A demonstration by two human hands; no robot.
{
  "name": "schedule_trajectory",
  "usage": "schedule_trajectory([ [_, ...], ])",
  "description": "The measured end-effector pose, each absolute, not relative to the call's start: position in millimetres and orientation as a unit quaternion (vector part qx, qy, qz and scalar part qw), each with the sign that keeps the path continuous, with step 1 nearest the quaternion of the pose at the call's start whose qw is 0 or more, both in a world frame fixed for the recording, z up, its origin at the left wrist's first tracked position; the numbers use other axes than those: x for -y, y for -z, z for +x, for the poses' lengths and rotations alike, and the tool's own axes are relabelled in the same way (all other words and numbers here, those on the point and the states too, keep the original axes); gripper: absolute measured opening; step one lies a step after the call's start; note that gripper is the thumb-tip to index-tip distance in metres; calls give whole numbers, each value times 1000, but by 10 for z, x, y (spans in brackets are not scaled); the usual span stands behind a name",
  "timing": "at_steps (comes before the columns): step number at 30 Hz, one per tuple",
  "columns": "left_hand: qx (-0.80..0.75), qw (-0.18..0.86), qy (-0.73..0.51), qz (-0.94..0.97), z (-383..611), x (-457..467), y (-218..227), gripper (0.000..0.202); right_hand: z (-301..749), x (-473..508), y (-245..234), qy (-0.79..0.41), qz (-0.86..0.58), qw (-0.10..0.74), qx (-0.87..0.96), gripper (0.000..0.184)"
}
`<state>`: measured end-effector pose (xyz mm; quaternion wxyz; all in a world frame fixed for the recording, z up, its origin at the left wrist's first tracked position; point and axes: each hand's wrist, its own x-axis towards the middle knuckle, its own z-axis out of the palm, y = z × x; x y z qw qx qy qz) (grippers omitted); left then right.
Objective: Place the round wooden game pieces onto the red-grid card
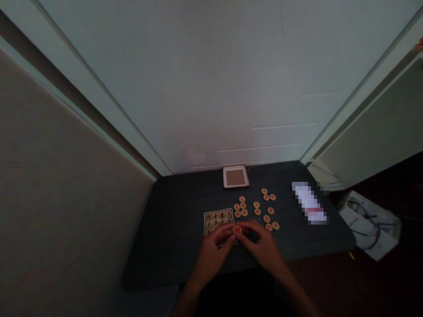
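Observation:
My left hand (215, 247) and my right hand (261, 245) meet above the dark table, fingertips pinched around a round Chinese chess piece (237, 229) with a red character facing up. Partly beneath my left hand lies a shallow box (218, 211) filled with rows of pieces bearing black characters; its near part is hidden by the fingers. Just beyond my hands, loose red-character pieces (243, 205) lie in a small cluster. More red-character pieces (266, 218) are scattered to the right of them.
A pinkish box or lid (235, 186) with a tan inside stands at the table's back edge, against the white panel. On the right of the table (172, 246) lies a blurred-out whitish object (309, 202). A white box with cables (370, 226) is beyond the table's right edge.

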<state>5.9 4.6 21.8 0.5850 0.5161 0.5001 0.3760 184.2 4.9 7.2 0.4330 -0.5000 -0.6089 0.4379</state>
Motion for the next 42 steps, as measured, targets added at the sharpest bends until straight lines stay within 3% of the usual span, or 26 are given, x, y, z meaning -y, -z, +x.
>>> schedule_trajectory([
  [13, -526, 534, -379, 542, 107, -15, -188, 29, 1782, -62, -8, -468, -542, 442, 540, 26],
  [34, -491, 603, -391, 493, 116, -9, -124, 30, 1842, 48, -8, -463, -506, 440, 580, 24],
  [42, -513, 585, -392, 492, 140, -25, -94, 22, 1853, 90, 60, -435, -493, 440, 611, 21],
])
